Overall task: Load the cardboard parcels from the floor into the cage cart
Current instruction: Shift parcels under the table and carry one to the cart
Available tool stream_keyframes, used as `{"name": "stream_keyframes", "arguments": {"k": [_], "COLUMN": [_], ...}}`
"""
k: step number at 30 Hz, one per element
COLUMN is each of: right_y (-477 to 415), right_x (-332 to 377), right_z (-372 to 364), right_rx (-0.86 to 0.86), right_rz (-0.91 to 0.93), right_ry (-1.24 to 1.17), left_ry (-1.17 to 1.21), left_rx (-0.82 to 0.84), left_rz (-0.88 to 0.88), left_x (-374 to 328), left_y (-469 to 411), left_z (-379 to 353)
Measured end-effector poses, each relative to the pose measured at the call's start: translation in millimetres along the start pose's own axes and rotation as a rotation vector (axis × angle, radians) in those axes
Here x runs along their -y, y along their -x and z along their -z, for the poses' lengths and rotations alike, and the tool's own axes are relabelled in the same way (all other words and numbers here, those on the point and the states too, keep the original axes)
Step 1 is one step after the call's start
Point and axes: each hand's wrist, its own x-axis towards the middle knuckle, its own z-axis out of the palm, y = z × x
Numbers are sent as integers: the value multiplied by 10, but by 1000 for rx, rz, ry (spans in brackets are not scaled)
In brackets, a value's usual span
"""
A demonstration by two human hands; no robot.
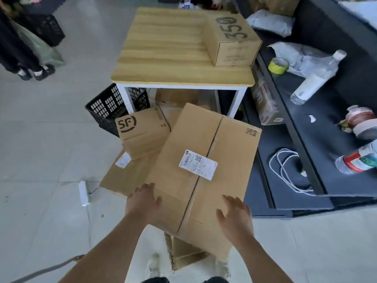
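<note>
Brown parcel with white label, left hand and right hand resting flat-fingered on it.

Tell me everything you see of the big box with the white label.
The big box is a brown cardboard carton, flaps shut along a centre seam, white shipping label on top. It lies askew atop other cartons near the wooden table. The left hand and right hand rest open-fingered on its near end.

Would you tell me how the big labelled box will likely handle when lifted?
The big box looks stiff: its panels lie flat. Perched on other boxes, it may slide if nudged. Its width probably needs left hand and right hand together.
</note>
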Motion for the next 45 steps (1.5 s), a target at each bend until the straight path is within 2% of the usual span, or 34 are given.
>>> {"name": "stream_keyframes", "arguments": {"k": [9,14,19,22,28,38,45], "right_y": [242,198,104,34,-38,-30,151], "right_x": [5,-113,-220,-264,-306,-289,-166], "right_z": [-481,-693,-903,-974,-1040,-718,-336], "right_rx": [-33,-29,-40,-43,-63,-204,-208], "right_rz": [-275,-368,-431,-532,-663,-690,-694], "right_ry": [-115,-196,-403,-544,-786,-772,-702], "left_ry": [99,164,334,408,424,445,520], "left_rx": [81,109,129,112,98,30,55], "left_rz": [-50,22,126,159,220,229,225], "left_x": [295,356,483,470,393,200,242], "left_y": [-394,-552,-708,-709,-691,-539,-373], "left_z": [-309,-570,-730,-768,-794,-535,-264]}}
